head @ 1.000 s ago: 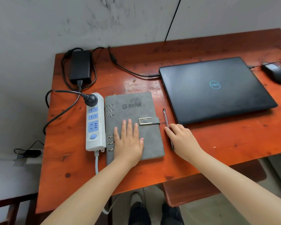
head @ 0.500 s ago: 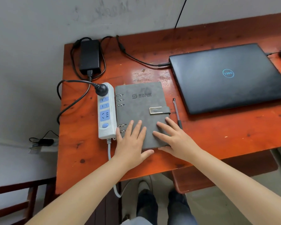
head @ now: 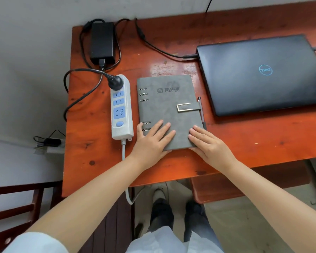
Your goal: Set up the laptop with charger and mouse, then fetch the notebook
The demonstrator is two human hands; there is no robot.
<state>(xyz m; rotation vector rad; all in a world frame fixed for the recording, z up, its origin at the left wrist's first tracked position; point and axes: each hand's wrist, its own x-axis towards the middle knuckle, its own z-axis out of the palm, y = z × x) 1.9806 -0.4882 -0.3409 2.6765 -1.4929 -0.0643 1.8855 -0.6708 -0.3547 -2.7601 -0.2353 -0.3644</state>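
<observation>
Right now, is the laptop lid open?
No, the black laptop lies closed flat on the table, its lid logo facing up, beside the grey notebook.

We see soft, even light across the scene, bright enough for clear detail. A pale glare patch sits on the table just beyond the notebook. Shadows are faint. Wide-angle distortion bows the table's edges, and the near forearms look stretched and slightly soft.
</observation>
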